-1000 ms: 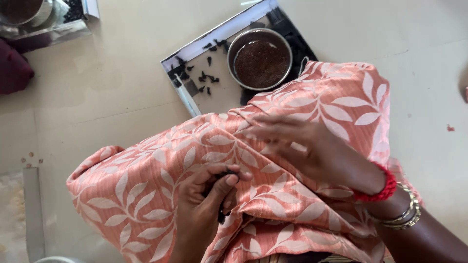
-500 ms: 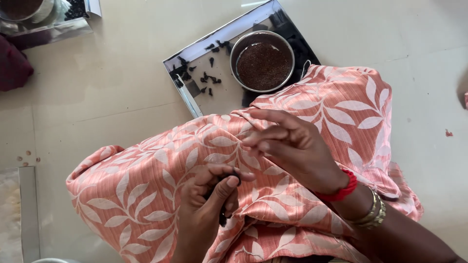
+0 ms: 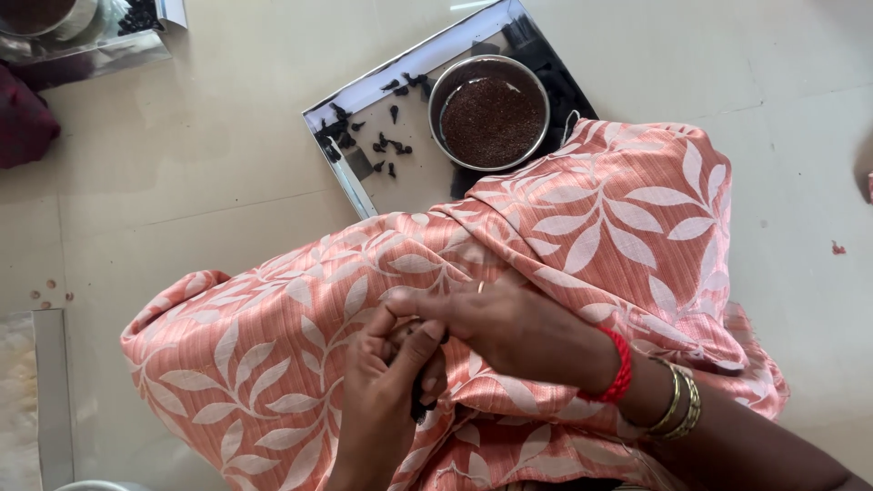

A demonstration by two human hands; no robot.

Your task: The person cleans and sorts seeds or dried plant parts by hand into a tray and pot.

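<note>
Since half a second ago, right hand (image 3: 518, 327) has lowered to meet left hand (image 3: 391, 400), both sets of fingers pinched shut on a small dark pod (image 3: 420, 400) over the lap. Bits may drop into fabric (image 3: 591, 218), missing the tray (image 3: 364, 100) at twelve o'clock.

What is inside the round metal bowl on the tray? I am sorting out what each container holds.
The round metal bowl holds a layer of small dark reddish-brown grains, seed-like, covering its bottom. What lies beneath that layer is hidden. Loose black bits lie on the steel tray beside it.
</note>
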